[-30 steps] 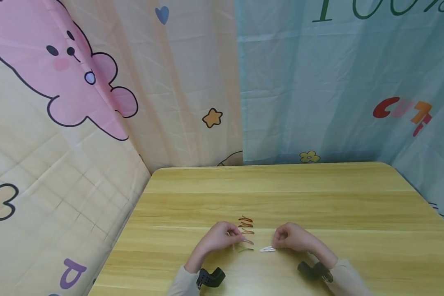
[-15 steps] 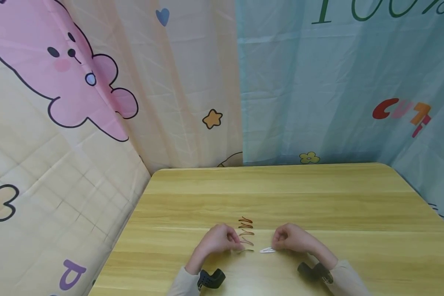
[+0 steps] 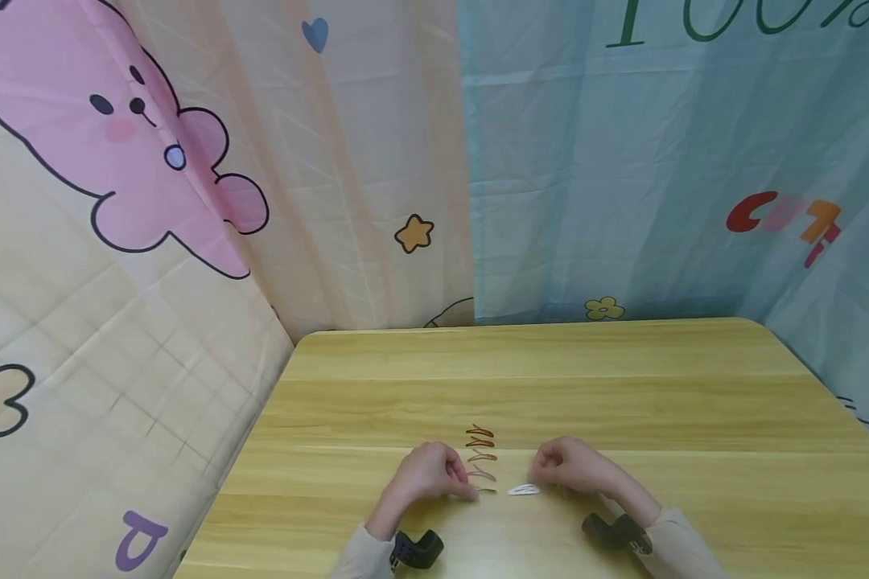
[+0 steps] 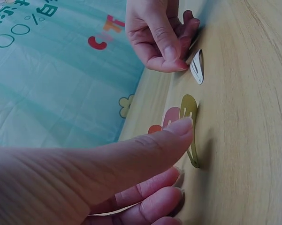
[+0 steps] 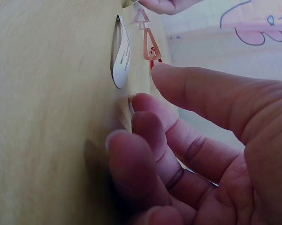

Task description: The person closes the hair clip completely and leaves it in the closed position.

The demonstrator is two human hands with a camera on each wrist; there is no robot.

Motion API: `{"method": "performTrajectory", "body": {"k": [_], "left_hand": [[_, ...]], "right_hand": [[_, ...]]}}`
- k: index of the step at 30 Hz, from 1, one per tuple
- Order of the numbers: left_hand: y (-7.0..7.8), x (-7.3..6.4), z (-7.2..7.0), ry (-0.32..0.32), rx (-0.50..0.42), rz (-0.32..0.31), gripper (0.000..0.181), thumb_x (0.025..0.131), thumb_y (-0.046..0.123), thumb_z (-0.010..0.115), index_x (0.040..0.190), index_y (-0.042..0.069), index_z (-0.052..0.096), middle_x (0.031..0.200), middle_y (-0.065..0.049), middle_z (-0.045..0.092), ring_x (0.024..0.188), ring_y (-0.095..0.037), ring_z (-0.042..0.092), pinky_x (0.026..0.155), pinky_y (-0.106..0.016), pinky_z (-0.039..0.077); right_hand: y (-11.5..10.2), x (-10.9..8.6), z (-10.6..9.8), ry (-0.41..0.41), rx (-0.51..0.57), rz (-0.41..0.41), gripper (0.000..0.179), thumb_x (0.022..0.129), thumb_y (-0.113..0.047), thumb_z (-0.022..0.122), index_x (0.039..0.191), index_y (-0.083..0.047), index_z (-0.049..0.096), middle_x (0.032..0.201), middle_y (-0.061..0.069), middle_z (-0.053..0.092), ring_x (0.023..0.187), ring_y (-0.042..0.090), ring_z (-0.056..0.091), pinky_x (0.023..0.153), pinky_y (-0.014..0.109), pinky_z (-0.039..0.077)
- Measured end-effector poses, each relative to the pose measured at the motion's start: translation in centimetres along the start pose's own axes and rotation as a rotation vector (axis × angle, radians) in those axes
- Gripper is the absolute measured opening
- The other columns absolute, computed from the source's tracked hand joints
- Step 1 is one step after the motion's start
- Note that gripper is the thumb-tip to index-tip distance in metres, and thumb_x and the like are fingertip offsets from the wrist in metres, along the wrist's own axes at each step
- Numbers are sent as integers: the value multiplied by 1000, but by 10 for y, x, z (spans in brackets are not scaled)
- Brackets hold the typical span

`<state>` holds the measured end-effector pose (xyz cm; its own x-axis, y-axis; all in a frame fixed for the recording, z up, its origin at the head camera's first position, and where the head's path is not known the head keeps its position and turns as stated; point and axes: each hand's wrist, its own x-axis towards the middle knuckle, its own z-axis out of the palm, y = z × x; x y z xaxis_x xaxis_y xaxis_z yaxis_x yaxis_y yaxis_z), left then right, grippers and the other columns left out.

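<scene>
My left hand (image 3: 430,470) is low over the table at the near end of a column of snap hair clips. Its thumb (image 4: 180,126) lies across the olive hair clip (image 4: 188,104), pinching it, with the index finger hidden behind. Just beyond is a pink hair clip (image 3: 483,474), its two arms spread. My right hand (image 3: 568,465) hovers beside a white hair clip (image 5: 121,58) with fingers loosely bent and nothing between them. That white clip lies on the table, right of the olive one.
Farther up the column lie several orange-brown hair clips (image 3: 480,442), also spread. The wooden table (image 3: 623,386) reaches back to a printed curtain (image 3: 376,161). Each wrist carries a black camera mount, such as the left one (image 3: 418,549).
My left hand has shifted toward me from the pink hair clip to the olive one, uncovering the pink clip. My right hand has drawn slightly up off the white clip's end.
</scene>
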<state>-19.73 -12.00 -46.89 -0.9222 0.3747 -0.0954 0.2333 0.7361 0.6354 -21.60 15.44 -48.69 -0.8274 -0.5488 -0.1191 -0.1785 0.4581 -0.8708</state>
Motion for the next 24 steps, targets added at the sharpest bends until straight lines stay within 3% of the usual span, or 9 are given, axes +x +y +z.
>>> {"method": "performTrajectory", "body": {"k": [24], "left_hand": [[1,1,5,18,78,29,22,64,27,87,61,21,66,58,16,54,54,-4,46,53,-23,38]], "right_hand": [[-1,0,-1,-5,-4,-13,15,87,-22,70,82,-9,64,63,0,54,49,9,44,43,21,36]]}}
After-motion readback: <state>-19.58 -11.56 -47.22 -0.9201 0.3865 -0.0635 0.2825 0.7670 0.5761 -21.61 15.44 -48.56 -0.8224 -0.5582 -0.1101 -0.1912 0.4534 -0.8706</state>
